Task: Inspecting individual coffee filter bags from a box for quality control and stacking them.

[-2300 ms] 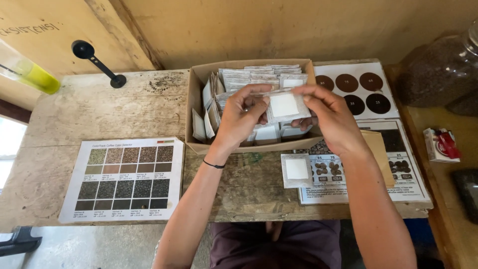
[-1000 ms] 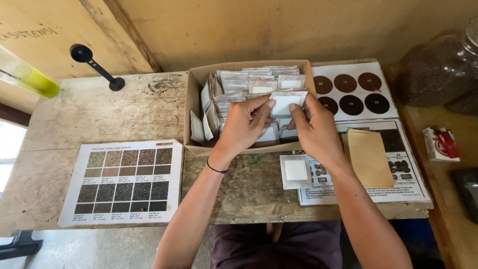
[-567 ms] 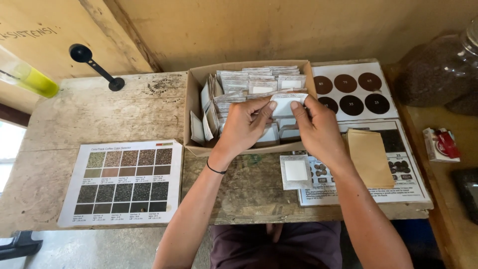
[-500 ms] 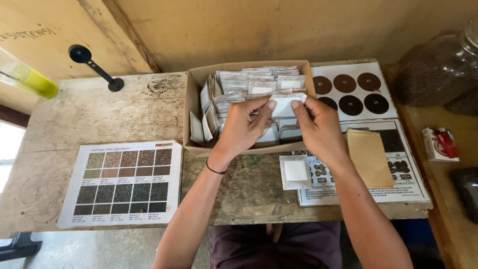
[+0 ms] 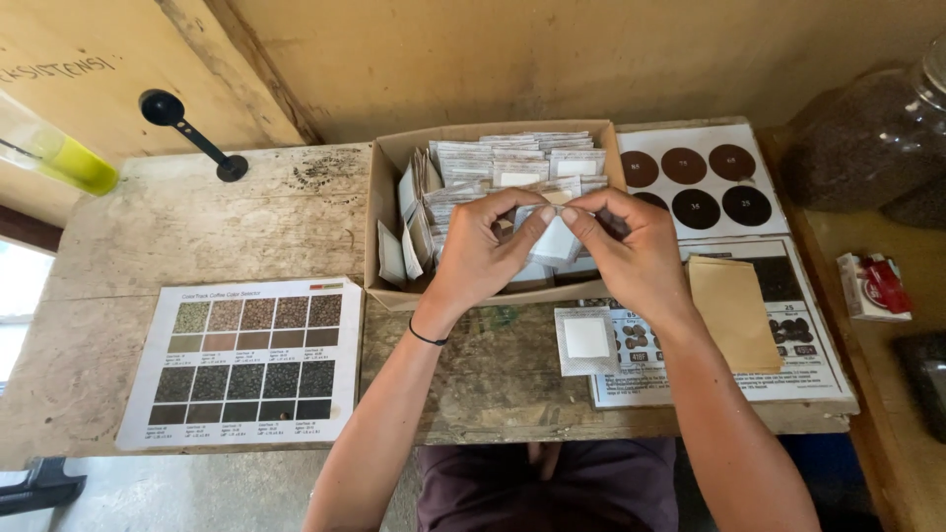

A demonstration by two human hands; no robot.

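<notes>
My left hand (image 5: 483, 251) and right hand (image 5: 631, 251) pinch one small packet (image 5: 558, 239) over the cardboard box (image 5: 386, 236); a loose grip, I think, drops it among the others.

A worn wooden table (image 5: 197, 232) is taking up most of the view, its top scratched and stained. Behind it a tan plywood wall (image 5: 552, 59) is rising, with a slanted timber brace (image 5: 246, 69) running across it. Daylight is pouring in from the left, washing out a pale patch by the edge (image 5: 15, 296). Below, a grey concrete floor (image 5: 197, 493) is showing.
</notes>
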